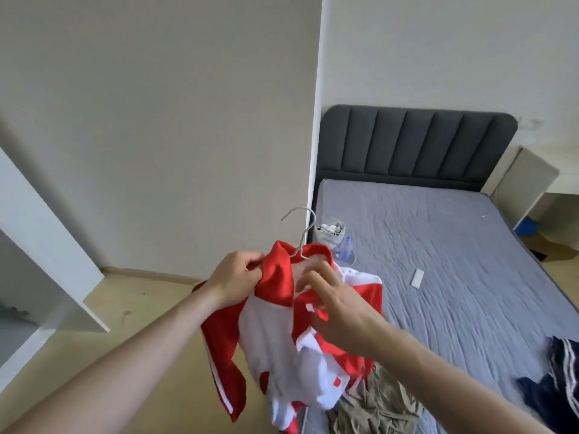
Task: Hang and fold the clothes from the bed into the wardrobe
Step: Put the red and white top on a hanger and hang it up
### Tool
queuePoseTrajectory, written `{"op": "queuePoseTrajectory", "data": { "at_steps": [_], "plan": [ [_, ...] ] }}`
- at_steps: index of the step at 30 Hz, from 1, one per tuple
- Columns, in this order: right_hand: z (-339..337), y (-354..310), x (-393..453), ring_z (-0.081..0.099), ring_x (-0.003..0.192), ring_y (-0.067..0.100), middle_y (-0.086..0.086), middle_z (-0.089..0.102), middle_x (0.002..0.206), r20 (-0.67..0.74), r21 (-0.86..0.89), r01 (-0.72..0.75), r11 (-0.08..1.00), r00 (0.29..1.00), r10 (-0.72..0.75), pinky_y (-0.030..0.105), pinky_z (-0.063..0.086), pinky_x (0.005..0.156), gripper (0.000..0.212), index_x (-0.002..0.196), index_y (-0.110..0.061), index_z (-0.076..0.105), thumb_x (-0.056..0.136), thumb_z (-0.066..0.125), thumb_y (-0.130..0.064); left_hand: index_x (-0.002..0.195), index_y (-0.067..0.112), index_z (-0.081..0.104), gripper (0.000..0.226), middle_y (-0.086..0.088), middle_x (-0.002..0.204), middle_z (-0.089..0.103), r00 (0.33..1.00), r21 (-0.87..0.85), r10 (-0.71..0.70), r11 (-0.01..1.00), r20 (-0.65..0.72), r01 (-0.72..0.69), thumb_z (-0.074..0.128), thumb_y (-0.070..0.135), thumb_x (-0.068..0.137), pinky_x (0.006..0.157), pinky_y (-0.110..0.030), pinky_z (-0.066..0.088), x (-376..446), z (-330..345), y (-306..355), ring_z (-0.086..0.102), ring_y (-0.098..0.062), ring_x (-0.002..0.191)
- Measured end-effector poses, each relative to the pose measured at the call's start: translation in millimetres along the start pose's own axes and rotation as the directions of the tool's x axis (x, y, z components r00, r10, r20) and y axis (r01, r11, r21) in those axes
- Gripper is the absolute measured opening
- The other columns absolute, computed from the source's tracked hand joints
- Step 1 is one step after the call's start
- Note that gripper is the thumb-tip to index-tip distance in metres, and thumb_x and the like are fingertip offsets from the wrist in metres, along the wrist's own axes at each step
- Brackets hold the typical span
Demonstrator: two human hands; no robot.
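Jacket (275, 336) hangs left of bed (454, 245), wardrobe (47, 245) farther left.

Single head-worn view, forward and down, close over the bed (438, 245).

One grey-sheeted bed (438, 245) with dark padded headboard. On it: one khaki crumpled garment (379, 405), one navy white-striped garment (554, 380), one clear plastic bottle (344, 247), one small white flat object (417, 278). Before it: one red-and-white jacket (275, 333), one wire hanger (302, 233), two hands.
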State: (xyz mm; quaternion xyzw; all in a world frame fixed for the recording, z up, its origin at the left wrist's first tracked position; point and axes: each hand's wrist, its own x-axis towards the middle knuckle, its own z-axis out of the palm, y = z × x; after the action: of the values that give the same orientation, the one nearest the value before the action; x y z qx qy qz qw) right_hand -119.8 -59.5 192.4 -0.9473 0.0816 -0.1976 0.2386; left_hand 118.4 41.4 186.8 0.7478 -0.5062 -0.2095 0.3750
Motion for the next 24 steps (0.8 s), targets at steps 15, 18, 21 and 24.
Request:
{"op": "queuePoseTrajectory", "data": {
  "at_steps": [15,18,21,24],
  "plan": [
    [-34.4,106.5,38.5,0.054,0.118,0.022,-0.008,0.06,0.13,-0.102,-0.046,-0.17,0.984,0.981,0.165,0.039,0.045,0.102,0.042,0.128,-0.027,0.063,0.088,0.075,-0.021,0.067,0.009,0.058,0.034,0.009,0.068,0.053,0.964,-0.22,-0.122,0.973,-0.237,0.069,0.061,0.026,0.096,0.064,-0.029,0.036,-49.2,-32.7,15.9,0.046,-0.004,0.069],
    [-25.8,98.3,73.9,0.057,0.102,0.029,-0.007,0.07,0.112,-0.118,-0.075,-0.135,0.988,0.985,0.126,0.041,0.045,0.091,0.026,0.115,-0.027,0.073,0.089,0.073,-0.022,0.061,0.016,0.055,0.041,0.013,0.063,0.05,0.937,-0.196,-0.171,0.974,-0.305,0.114,0.061,0.01,0.1,0.06,-0.024,0.035,-60.0,-51.0,10.5,0.043,-0.002,0.065],
    [-13.0,82.7,109.7,0.055,0.084,0.025,-0.018,0.068,0.082,-0.1,-0.097,-0.046,0.994,0.994,0.036,0.039,0.043,0.079,0.016,0.09,-0.029,0.079,0.09,0.065,-0.038,0.063,0.017,0.058,0.038,0.012,0.064,0.051,0.918,-0.166,-0.183,0.977,-0.352,0.131,0.06,0.016,0.101,0.064,-0.027,0.037,-69.6,-78.0,-2.7,0.045,-0.004,0.067],
    [7.0,64.8,144.8,0.048,0.08,0.013,-0.021,0.058,0.069,0.026,-0.039,0.01,0.999,1.0,-0.009,0.034,0.04,0.075,0.02,0.078,-0.026,0.073,0.094,0.066,-0.036,0.072,0.005,0.06,0.036,0.004,0.069,0.052,0.898,-0.177,-0.224,0.97,-0.378,0.167,0.059,0.029,0.099,0.067,-0.031,0.037,-81.9,-107.5,-22.7,0.046,-0.007,0.071]
  ]
}}
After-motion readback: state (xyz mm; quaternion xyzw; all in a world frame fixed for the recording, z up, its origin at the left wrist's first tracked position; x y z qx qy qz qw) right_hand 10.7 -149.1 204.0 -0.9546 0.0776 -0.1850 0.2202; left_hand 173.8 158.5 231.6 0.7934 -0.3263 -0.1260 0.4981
